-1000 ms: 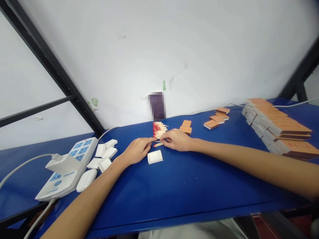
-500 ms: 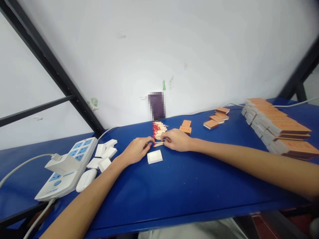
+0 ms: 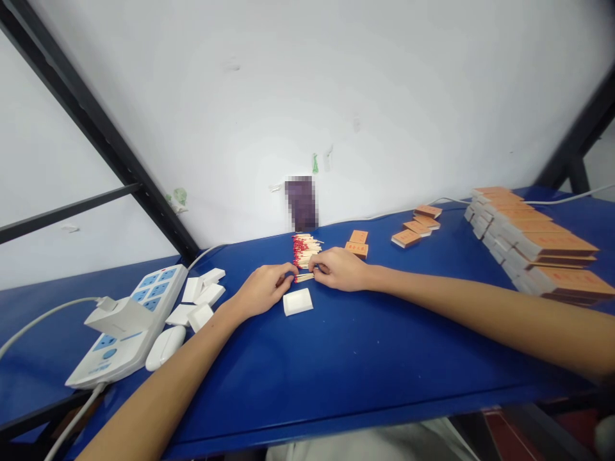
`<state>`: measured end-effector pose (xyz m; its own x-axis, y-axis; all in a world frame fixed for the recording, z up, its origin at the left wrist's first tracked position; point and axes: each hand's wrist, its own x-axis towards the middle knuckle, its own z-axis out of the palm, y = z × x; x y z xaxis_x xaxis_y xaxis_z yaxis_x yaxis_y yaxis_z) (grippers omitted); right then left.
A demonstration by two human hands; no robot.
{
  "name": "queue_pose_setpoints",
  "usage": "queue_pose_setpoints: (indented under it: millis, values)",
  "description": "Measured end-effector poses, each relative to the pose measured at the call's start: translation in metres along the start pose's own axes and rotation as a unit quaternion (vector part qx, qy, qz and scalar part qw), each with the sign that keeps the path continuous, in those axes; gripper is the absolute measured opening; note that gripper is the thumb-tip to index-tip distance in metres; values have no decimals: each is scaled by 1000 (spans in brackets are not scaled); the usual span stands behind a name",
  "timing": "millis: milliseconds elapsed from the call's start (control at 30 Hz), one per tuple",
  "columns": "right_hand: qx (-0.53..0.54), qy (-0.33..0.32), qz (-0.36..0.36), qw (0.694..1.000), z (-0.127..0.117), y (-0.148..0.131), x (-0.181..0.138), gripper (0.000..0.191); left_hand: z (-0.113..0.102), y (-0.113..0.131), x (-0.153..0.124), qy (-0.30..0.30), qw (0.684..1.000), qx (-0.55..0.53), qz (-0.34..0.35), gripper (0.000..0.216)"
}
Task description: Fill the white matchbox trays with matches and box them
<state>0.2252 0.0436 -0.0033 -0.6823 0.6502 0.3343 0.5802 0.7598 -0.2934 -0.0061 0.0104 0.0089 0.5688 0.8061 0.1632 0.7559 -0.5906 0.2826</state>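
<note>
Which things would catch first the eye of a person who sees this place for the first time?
Probably the heap of red-tipped matches near the middle of the blue table, with the left hand and right hand just in front of it. Next may come the large stack of orange-topped matchboxes at the right. At the left, a white power strip with blue sockets also stands out.
</note>
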Motion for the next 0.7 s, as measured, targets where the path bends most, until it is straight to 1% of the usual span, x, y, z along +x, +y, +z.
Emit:
queue_pose_setpoints:
  millis: [233, 700]
  values:
    - [-9, -11, 16, 1000, -3, -3, 0, 18, -1, 0, 0, -11, 1000, -12, -2, 24]
    - [-9, -4, 9, 1000, -2, -2, -1, 19, -1, 1, 0, -9, 1000, -16, -10, 24]
